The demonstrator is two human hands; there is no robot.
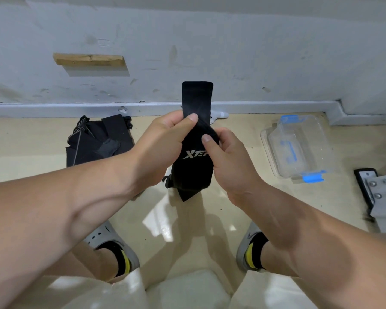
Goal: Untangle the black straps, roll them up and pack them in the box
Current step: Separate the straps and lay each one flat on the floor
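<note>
Head view, frame centre: left grip (165, 141) and right grip (228, 159) both pinch one black strap (197, 97), held upright; more straps (98, 143) heaped centre-left on the floor (38, 141); clear box (296, 146) lies centre-right, apart.

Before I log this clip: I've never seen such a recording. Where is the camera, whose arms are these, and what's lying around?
No machine here. The one picture comes from a camera worn on a person's head, looking forward and down. The left hand and right hand both pinch one black strap between thumb and fingers; its free end stands up, and white lettering shows lower down. On the floor, at the left, lies a pile of more black straps; at the right sits a clear plastic box with blue clips.
</note>
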